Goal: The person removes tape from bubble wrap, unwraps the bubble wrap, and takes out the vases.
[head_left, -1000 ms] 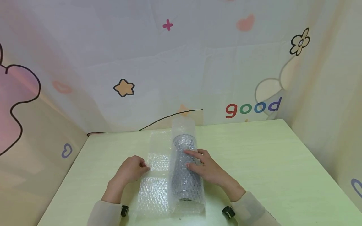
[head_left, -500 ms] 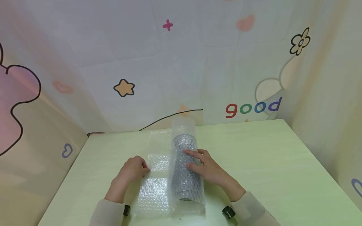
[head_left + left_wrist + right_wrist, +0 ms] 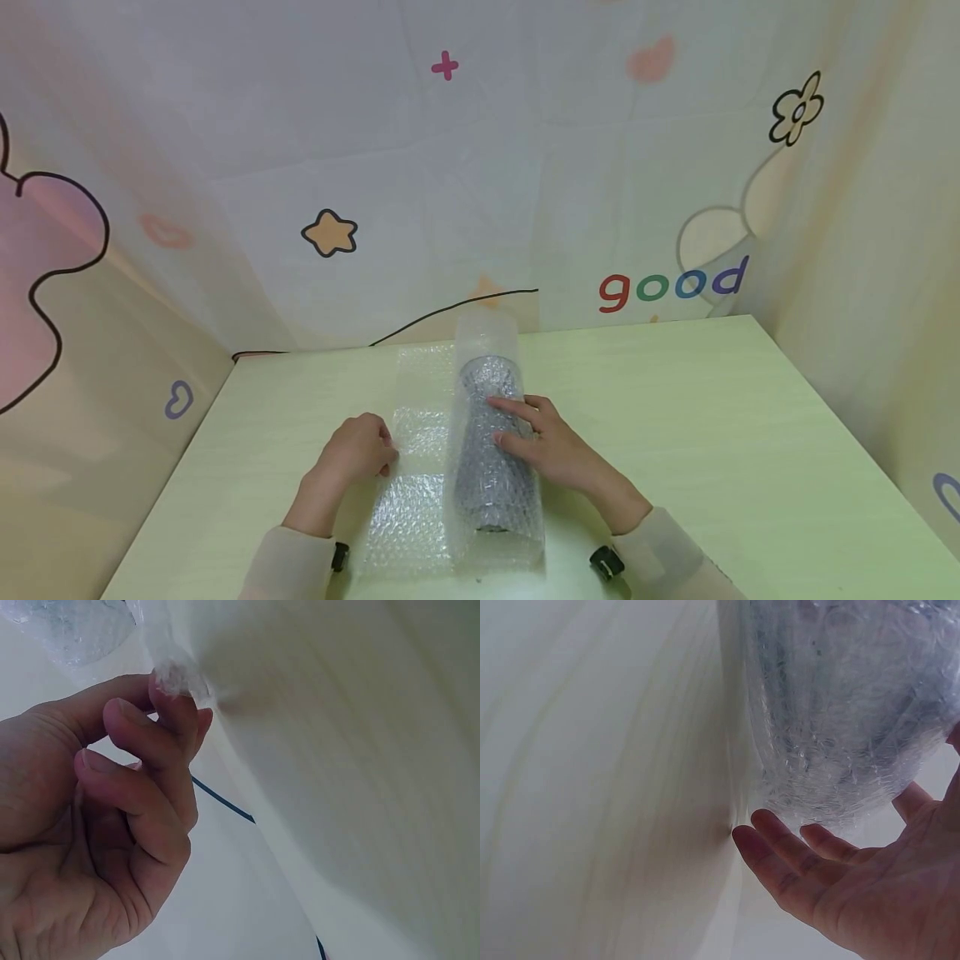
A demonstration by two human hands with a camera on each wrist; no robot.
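A grey, vase-like object (image 3: 491, 492) lies on its side, rolled in clear bubble wrap (image 3: 408, 521); its exact kind is blurred by the layers. The loose part of the wrap spreads flat to the left of the roll. At that part's left edge, my left hand (image 3: 352, 450) pinches the film between thumb and forefinger. In the left wrist view, the other fingers (image 3: 139, 799) of this hand are curled and a crumpled bit of wrap shows at the fingertips. My right hand (image 3: 555, 446) rests on the roll's right side, its fingers (image 3: 780, 859) relaxed against the film.
The pale green table (image 3: 712, 442) extends to both sides of the wrap. Behind it hangs a printed cloth (image 3: 480, 183) with more cloth at left and right. A black clip-like piece (image 3: 606, 563) sits by the right cuff, another (image 3: 340, 557) by the left cuff.
My left wrist and cuff have shifted slightly to the right, with the fingertips staying at the wrap's edge. The right hand and the roll have not visibly moved.
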